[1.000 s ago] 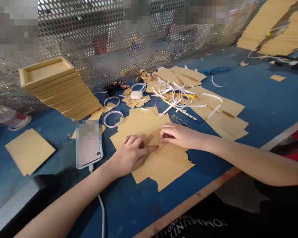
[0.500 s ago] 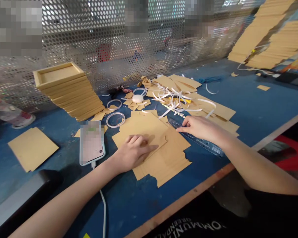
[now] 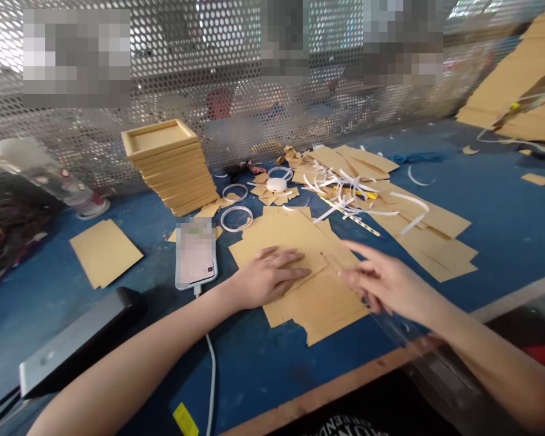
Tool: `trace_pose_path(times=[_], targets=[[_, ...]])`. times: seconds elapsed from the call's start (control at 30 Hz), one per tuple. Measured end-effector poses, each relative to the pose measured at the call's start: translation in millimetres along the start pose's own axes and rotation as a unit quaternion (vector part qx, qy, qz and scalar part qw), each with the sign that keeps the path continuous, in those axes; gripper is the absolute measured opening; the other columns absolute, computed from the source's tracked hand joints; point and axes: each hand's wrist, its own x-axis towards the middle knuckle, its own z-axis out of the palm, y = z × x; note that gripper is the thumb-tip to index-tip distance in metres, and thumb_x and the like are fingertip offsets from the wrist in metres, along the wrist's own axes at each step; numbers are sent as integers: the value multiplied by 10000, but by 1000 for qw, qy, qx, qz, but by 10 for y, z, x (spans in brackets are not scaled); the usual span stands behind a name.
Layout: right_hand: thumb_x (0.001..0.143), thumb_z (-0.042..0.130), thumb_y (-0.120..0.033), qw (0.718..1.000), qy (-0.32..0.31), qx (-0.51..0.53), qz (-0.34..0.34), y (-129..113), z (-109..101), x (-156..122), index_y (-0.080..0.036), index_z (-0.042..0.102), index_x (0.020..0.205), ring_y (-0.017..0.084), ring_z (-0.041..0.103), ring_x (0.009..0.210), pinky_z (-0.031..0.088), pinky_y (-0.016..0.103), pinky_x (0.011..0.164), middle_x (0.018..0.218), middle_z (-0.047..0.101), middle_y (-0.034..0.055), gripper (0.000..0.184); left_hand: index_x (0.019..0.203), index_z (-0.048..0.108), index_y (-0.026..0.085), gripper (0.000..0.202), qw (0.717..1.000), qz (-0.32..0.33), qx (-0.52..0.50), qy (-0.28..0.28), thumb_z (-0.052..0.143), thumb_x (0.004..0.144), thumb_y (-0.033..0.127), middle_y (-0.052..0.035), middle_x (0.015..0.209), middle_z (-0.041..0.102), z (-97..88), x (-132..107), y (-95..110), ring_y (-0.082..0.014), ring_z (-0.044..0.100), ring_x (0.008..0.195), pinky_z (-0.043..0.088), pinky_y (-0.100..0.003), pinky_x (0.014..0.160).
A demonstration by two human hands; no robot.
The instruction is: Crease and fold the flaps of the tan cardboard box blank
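My left hand point(image 3: 272, 275) lies flat, fingers spread, on a pile of brown kraft paper sheets point(image 3: 300, 233) with uneven edges. In my right hand point(image 3: 386, 281) is a long clear plastic ruler point(image 3: 436, 357), blurred by motion. One end of the ruler is over the right side of the pile, while the other passes beyond the table's front edge under my forearm. Its markings are not readable. My right index finger points out toward the paper. Beyond that hand lies a thin patterned stick point(image 3: 366, 226).
Curled white paper strips point(image 3: 345, 184) and more brown sheets point(image 3: 440, 251) lie at the back right. At left are a phone point(image 3: 195, 254) on a cable, a stack of brown trays point(image 3: 177, 175), clear rings point(image 3: 236, 218) and a bottle point(image 3: 79, 197). A perforated metal screen point(image 3: 172, 97) stands behind.
My right hand has lifted the clear ruler off the table and brought it over the paper's right side. My left fingers have gone from curled to spread. The view has shifted left.
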Motion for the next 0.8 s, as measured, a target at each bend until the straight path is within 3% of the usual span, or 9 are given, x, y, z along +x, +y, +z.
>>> trace_pose_path(times=[0.07, 0.2, 0.4, 0.53, 0.8], targets=[[820, 572, -533, 999, -34, -8, 12, 38, 156, -124, -268, 370, 1456, 116, 479, 356, 394, 263, 334, 592, 582, -36, 717, 1330, 521, 254, 362, 1000, 1, 0, 1, 380, 996, 258, -83, 1471, 438, 7, 1, -4, -192, 368, 1382, 270, -463, 1134], [842, 557, -519, 999, -15, -12, 27, 111, 316, -221, -278, 413, 1444, 105, 471, 349, 422, 256, 344, 606, 580, -38, 665, 1329, 525, 241, 370, 1000, 7, 0, 0, 351, 1003, 256, -93, 1470, 437, -6, 5, 0, -193, 374, 1379, 273, -462, 1132], [856, 553, -479, 999, 22, -33, 25, 71, 393, -260, -245, 447, 1433, 94, 414, 319, 394, 230, 302, 505, 443, -77, 632, 1328, 523, 249, 368, 1000, 14, -2, 17, 374, 991, 245, -87, 1459, 453, 5, 1, -33, -205, 397, 1364, 289, -483, 1124], [875, 536, -468, 998, 50, -27, 21, 50, 469, -300, -232, 442, 1436, 80, 405, 319, 387, 212, 292, 528, 450, -80, 616, 1332, 522, 253, 374, 1000, 21, 0, 17, 370, 990, 259, -88, 1457, 456, 30, -1, -64, -217, 403, 1361, 291, -483, 1122], [874, 550, -436, 998, 19, -28, 47, -17, 512, -266, -251, 442, 1437, 73, 392, 315, 382, 197, 280, 512, 404, -93, 602, 1304, 552, 253, 360, 999, 20, -7, 42, 369, 994, 272, -88, 1432, 488, 68, 6, -58, -219, 438, 1334, 303, -477, 1112]])
